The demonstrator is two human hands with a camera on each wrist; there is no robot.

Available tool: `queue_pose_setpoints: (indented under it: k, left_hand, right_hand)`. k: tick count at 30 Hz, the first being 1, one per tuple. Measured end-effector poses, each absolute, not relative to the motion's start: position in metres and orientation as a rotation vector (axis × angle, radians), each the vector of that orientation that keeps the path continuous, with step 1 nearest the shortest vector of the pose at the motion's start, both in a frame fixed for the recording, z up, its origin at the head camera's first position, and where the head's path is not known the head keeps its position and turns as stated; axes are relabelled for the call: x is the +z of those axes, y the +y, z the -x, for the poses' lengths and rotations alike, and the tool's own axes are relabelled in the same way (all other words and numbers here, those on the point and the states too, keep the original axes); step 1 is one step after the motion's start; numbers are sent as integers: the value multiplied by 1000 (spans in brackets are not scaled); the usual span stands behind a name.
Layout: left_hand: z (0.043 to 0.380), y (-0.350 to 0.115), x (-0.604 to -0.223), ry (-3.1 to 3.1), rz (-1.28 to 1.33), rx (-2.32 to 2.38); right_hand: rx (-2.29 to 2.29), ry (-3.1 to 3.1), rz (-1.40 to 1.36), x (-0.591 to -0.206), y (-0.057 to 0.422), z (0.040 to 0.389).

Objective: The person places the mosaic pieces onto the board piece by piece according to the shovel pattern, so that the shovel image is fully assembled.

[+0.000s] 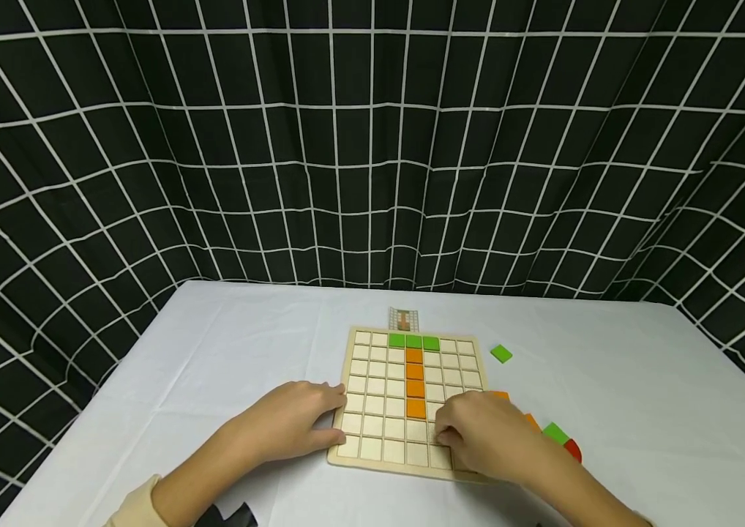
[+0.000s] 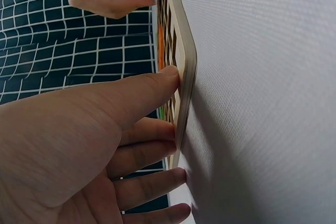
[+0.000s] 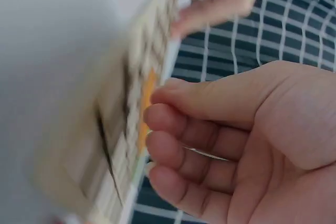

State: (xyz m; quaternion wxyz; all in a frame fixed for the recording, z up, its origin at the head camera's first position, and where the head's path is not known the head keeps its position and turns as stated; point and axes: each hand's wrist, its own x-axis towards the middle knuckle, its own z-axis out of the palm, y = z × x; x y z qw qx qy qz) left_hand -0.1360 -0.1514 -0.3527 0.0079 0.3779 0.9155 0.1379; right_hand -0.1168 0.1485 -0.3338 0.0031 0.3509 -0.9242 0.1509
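Note:
A square wooden grid board point(image 1: 372, 468) lies on the table. In its top row sit 3 green tiles point(image 1: 414, 342), with a column of several orange tiles point(image 1: 415, 372) below the middle one. My left hand point(image 1: 293, 421) rests at the board's left edge; in the left wrist view its thumb touches the rim point(image 2: 188, 61), fingers spread along it. Over the lower right of the board is my right hand point(image 1: 487, 435). Its fingers are curled and thumb and forefinger meet in the right wrist view, where no tile shows between them. The cells beneath it are hidden.
A small picture card point(image 1: 403, 320) lies behind the board. To the right are a loose green tile point(image 1: 501, 353), orange tiles point(image 1: 532, 421), another green tile point(image 1: 555, 433) and a red piece point(image 1: 573, 450), partly behind the right hand. A black object point(image 1: 227, 516) shows at the bottom edge.

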Motion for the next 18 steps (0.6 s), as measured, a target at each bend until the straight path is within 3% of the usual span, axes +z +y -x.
queue_pose_setpoints:
  k: [10, 18]
  left_hand:
    - [137, -152, -354, 2874, -1189, 418]
    - [136, -151, -355, 2871, -1202, 419]
  right_hand:
    - [244, -3129, -623, -322, 200, 142]
    - [224, -3198, -578, -334, 210, 155]
